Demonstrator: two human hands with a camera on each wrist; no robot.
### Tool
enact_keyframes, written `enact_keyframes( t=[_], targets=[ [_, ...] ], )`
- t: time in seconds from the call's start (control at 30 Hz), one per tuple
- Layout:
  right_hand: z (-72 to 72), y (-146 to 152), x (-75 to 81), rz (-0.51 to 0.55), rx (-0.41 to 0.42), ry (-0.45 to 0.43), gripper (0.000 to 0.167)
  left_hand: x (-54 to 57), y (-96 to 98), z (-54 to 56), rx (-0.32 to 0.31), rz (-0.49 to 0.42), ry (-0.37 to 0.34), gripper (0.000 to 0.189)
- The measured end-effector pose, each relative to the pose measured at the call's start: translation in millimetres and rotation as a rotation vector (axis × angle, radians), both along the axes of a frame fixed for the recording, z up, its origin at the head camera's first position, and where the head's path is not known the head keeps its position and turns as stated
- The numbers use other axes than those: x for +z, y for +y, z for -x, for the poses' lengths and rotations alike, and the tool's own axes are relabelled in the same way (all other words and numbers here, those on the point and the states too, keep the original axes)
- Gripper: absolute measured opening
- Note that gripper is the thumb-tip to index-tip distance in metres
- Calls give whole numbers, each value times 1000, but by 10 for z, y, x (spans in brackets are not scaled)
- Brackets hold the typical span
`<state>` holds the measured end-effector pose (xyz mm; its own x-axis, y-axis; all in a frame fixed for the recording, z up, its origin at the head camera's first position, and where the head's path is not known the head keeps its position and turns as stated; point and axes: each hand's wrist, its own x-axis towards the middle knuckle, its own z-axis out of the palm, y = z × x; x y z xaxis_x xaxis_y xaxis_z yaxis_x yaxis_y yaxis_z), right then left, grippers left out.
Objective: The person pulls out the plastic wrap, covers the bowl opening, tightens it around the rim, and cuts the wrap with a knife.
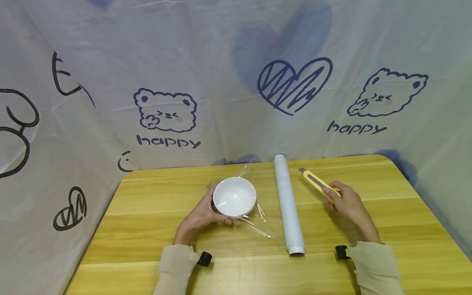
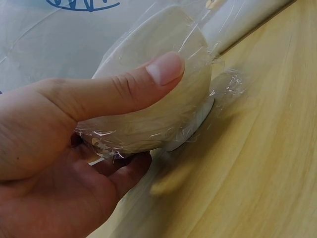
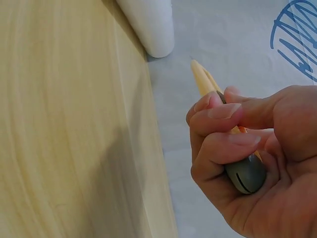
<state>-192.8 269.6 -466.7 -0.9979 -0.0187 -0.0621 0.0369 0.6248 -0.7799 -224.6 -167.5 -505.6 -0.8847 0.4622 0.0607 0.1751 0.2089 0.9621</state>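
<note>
- Nearest the camera: beige left sleeve point(image 1: 175, 268) and right sleeve point(image 1: 377, 266), bottom edge of frame.
- White bowl point(image 1: 234, 196): centre of frame, mouth up; can't tell if its foot touches the table.
- Clear film point(image 2: 230, 84): over the bowl's mouth and sides, loose part spreading toward centre right; clinging probably keeps it there. Can't tell if it joins the roll.
- Left hand point(image 1: 203, 211): grips the bowl from its left, thumb on the near side over film, likely to steady bowl and film together.
- White roll point(image 1: 289, 205): right of centre, lying lengthwise, apart from the bowl.
- Right hand point(image 1: 346, 203): right of frame, fingers curled round yellow utility knife point(image 1: 315, 180), blade end pointing upper left; rear grip presumably keeps fingers off the blade.
- Wooden table point(image 1: 147, 229) below, printed cloth point(image 1: 225, 82) behind.
</note>
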Motion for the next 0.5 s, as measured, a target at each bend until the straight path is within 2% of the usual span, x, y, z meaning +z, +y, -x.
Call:
enact_keyframes(
  t=[0.27,0.5],
  targets=[
    [-17,-6,49,52,-16,-23,52,18,4,5,-3,-12,-16,123],
    [10,-186,75,215,-36,-78,54,45,-14,-16,-4,25,-41,132]
  ],
)
